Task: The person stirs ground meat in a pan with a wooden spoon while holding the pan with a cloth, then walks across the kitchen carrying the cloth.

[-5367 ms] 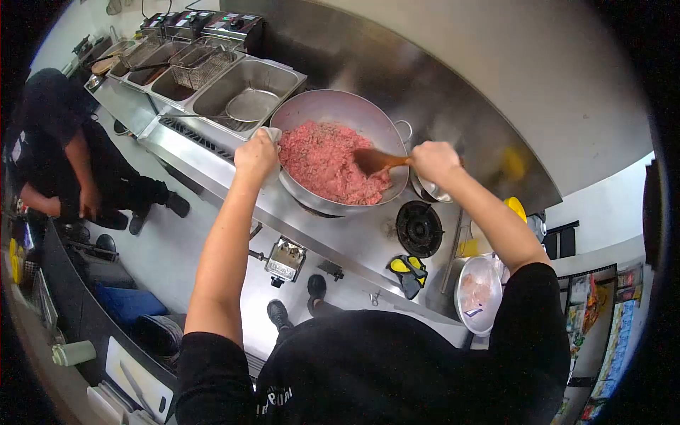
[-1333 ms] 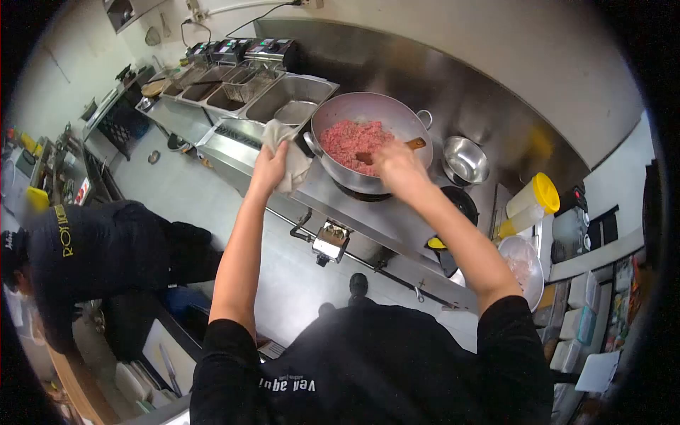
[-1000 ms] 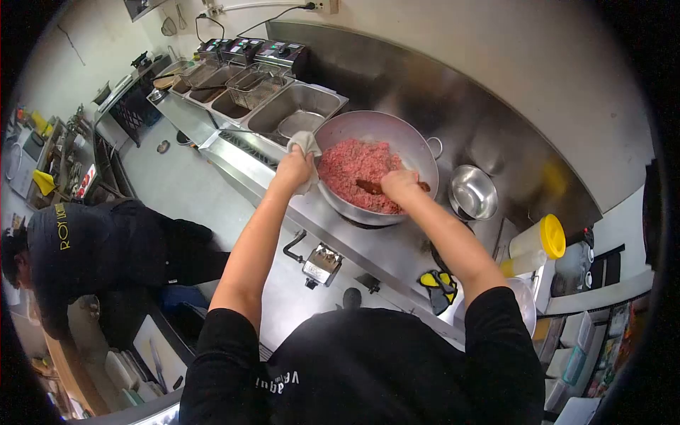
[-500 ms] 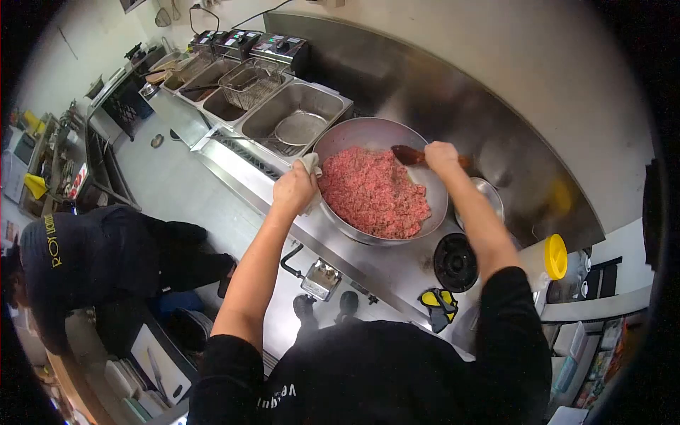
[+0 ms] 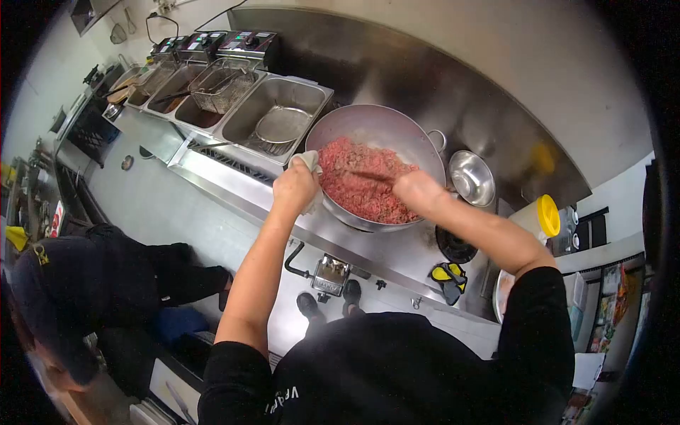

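Observation:
A large metal wok (image 5: 407, 131) holds a mass of ground meat (image 5: 354, 188), mostly pink with some browned bits. My left hand (image 5: 295, 187) is closed round a pale folded cloth (image 5: 309, 162) at the near left rim. Over the right part of the wok, my right hand (image 5: 419, 194) grips a brown wooden spoon (image 5: 371, 175). The spoon's head lies in the meat, and its outline is blurred by motion.
Fryer wells (image 5: 273, 106) with a wire basket (image 5: 225, 88) stand left of the wok. A metal bowl (image 5: 472, 178) sits to its right, near a yellow-lidded tub (image 5: 547, 216). Yellow-black gloves or grips (image 5: 449, 280) lie nearby. Another person (image 5: 92, 283) bends at the lower left.
My right hand has swept the spoon leftward and down from the far right of the wok into the meat. My left hand stays at the rim with the cloth. The view has shifted slightly.

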A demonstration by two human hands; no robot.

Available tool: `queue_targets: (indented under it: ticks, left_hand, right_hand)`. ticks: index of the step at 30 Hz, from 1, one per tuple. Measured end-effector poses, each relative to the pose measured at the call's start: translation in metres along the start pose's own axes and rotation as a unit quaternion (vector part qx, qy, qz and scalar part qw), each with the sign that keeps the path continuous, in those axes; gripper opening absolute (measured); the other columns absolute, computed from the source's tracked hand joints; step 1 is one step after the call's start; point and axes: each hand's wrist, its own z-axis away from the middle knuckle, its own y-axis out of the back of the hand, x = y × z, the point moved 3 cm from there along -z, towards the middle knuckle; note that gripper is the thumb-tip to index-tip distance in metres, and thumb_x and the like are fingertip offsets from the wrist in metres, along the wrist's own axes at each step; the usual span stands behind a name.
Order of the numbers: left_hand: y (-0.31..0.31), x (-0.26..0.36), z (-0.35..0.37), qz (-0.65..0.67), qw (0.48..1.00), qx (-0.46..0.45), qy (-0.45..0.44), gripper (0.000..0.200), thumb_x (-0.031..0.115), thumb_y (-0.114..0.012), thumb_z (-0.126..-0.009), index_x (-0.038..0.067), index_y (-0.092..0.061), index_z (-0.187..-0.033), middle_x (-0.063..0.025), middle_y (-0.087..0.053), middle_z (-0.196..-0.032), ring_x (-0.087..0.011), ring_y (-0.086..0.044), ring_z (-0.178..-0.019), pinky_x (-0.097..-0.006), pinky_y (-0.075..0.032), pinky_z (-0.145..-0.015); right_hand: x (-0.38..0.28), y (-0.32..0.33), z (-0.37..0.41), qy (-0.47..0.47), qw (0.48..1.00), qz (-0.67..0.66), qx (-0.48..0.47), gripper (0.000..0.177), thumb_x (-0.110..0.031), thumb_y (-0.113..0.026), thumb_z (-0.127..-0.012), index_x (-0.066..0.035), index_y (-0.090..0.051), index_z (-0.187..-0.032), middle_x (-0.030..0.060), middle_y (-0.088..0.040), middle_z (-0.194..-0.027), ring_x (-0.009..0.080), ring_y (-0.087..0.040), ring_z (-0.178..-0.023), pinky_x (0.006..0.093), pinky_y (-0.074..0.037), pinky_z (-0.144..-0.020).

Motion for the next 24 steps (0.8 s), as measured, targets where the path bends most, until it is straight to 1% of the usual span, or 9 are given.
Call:
queue_targets:
  ticks: [3, 5, 7, 13, 15, 17, 19, 22, 24]
  left_hand:
    - [-0.004, -0.003, -0.001, 0.0, 1.0, -0.006, -0.004, 0.042, 0.033, -0.05, -0.084, -0.003, -0.044, -0.106, -0.0277, -0.062, -0.091, -0.0413, -0.062, -0.085, -0.0481, -0.048, -0.077]
    - [-0.002, -0.003, 0.002, 0.012, 1.0, -0.013, -0.008, 0.044, 0.034, -0.051, -0.084, -0.003, -0.043, -0.107, -0.0281, -0.062, -0.091, -0.0419, -0.061, -0.086, -0.0486, -0.047, -0.078]
    - [-0.003, -0.003, 0.002, 0.01, 0.999, -0.027, -0.013, 0.045, 0.034, -0.051, -0.084, -0.004, -0.042, -0.108, -0.0288, -0.062, -0.093, -0.0425, -0.061, -0.088, -0.0491, -0.047, -0.079]
    - [-0.002, -0.006, 0.0, 0.021, 0.999, -0.026, -0.042, 0.045, 0.033, -0.051, -0.084, -0.005, -0.043, -0.108, -0.0302, -0.061, -0.093, -0.0436, -0.06, -0.089, -0.0494, -0.046, -0.079]
    - [0.002, -0.004, 0.001, 0.023, 0.998, -0.035, -0.051, 0.045, 0.032, -0.052, -0.083, -0.005, -0.043, -0.107, -0.0303, -0.061, -0.093, -0.0436, -0.06, -0.089, -0.0496, -0.046, -0.08]
    - [0.001, -0.003, 0.001, 0.03, 0.997, -0.039, -0.055, 0.045, 0.032, -0.052, -0.083, -0.005, -0.044, -0.106, -0.0304, -0.061, -0.093, -0.0435, -0.06, -0.089, -0.0498, -0.046, -0.08]
    - [0.001, -0.003, -0.001, 0.018, 0.998, -0.035, -0.055, 0.045, 0.031, -0.053, -0.083, -0.006, -0.044, -0.106, -0.0306, -0.061, -0.092, -0.0439, -0.06, -0.09, -0.05, -0.046, -0.08]
    - [-0.001, 0.0, -0.003, -0.017, 0.997, -0.063, -0.049, 0.045, 0.031, -0.052, -0.083, -0.005, -0.041, -0.107, -0.0276, -0.062, -0.097, -0.0399, -0.061, -0.093, -0.0465, -0.046, -0.081]
    - [0.001, 0.0, -0.002, -0.026, 0.997, -0.064, -0.039, 0.044, 0.032, -0.051, -0.083, -0.004, -0.043, -0.106, -0.0278, -0.061, -0.098, -0.0404, -0.06, -0.093, -0.047, -0.046, -0.082]
  right_hand:
    - [-0.024, -0.002, -0.016, -0.037, 0.998, -0.014, -0.054, 0.012, -0.009, -0.057, -0.075, -0.007, -0.069, -0.075, 0.0107, -0.068, -0.079, 0.0254, -0.067, -0.075, 0.0353, -0.055, -0.064]
    - [-0.006, -0.057, -0.046, -0.095, 0.992, -0.045, -0.071, 0.015, -0.01, -0.055, -0.077, -0.008, -0.069, -0.082, 0.0105, -0.068, -0.084, 0.0249, -0.067, -0.081, 0.0365, -0.054, -0.067]
    - [0.026, -0.059, -0.051, -0.183, 0.977, -0.101, -0.034, 0.017, -0.011, -0.053, -0.08, -0.01, -0.069, -0.087, 0.0109, -0.068, -0.088, 0.0241, -0.066, -0.085, 0.0367, -0.054, -0.069]
    - [0.057, 0.013, 0.002, -0.265, 0.961, -0.073, -0.031, 0.015, -0.015, -0.055, -0.079, -0.011, -0.069, -0.083, 0.0097, -0.068, -0.085, 0.0236, -0.067, -0.08, 0.0351, -0.054, -0.065]
    - [0.042, 0.042, 0.033, -0.208, 0.977, 0.005, -0.041, 0.014, -0.014, -0.055, -0.079, -0.011, -0.069, -0.079, 0.0106, -0.068, -0.083, 0.0233, -0.067, -0.077, 0.0351, -0.054, -0.063]
    - [0.007, 0.058, 0.053, -0.175, 0.979, 0.0, -0.107, 0.014, -0.012, -0.055, -0.077, -0.009, -0.069, -0.077, 0.0113, -0.068, -0.082, 0.0224, -0.067, -0.076, 0.0346, -0.054, -0.061]
    - [-0.02, 0.016, 0.052, -0.163, 0.978, -0.004, -0.128, 0.014, -0.012, -0.055, -0.078, -0.008, -0.069, -0.078, 0.0095, -0.067, -0.08, 0.0219, -0.067, -0.075, 0.0349, -0.053, -0.063]
    - [-0.031, -0.038, 0.021, -0.122, 0.985, -0.061, -0.109, 0.016, -0.011, -0.054, -0.079, -0.009, -0.069, -0.082, 0.009, -0.068, -0.084, 0.0215, -0.067, -0.077, 0.0351, -0.053, -0.065]
    - [-0.008, -0.063, -0.007, -0.145, 0.988, -0.054, -0.008, 0.015, -0.013, -0.056, -0.075, -0.007, -0.069, -0.077, 0.0112, -0.068, -0.079, 0.0249, -0.067, -0.074, 0.0371, -0.052, -0.061]
